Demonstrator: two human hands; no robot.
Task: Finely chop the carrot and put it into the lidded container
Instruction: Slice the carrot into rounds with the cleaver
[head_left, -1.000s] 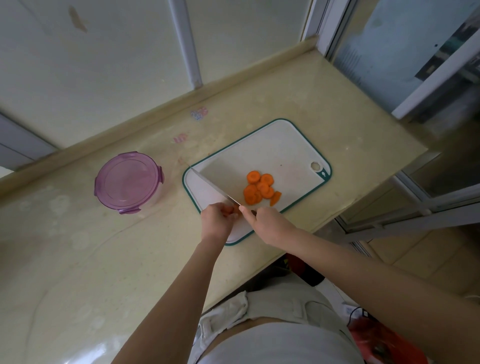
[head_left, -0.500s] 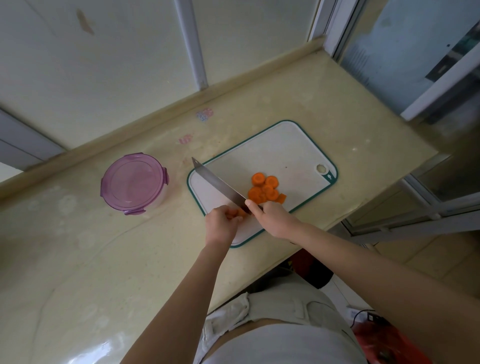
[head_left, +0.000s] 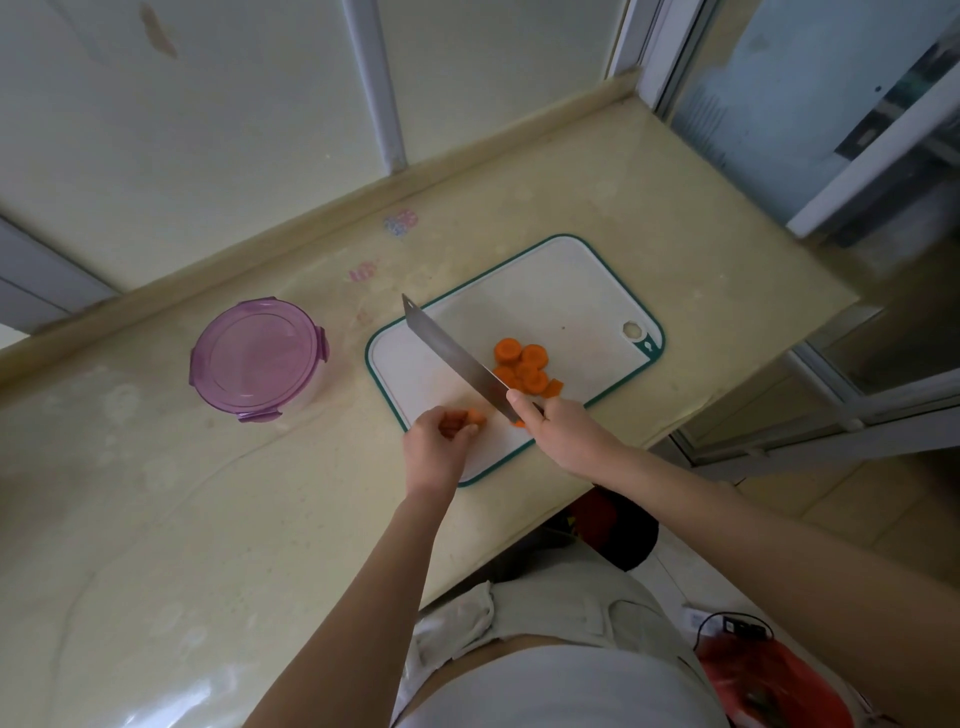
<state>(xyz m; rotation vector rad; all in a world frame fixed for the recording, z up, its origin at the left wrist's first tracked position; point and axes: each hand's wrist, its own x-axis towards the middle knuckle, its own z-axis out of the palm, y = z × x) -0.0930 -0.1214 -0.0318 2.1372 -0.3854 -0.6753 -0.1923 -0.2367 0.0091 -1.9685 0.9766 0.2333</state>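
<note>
Left grip (head_left: 435, 442) pinches the remaining carrot stub (head_left: 471, 417) at the near edge of the cutting board (head_left: 571, 291), steadying it for the next cut. Right grip (head_left: 566, 436) is clenched round the handle of the knife (head_left: 457, 358), its blade angled between the stub and the cut slices (head_left: 524, 364). The lidded container (head_left: 258, 358) stands closed on the desk (head_left: 675, 208), left of the board. Half a second earlier the blade met the stub; they are now apart.

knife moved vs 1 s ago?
Yes. The knife, gripped by the right hand, has lifted. Its tip was at the cutting board's left corner and now shows beyond the board's far-left edge.
</note>
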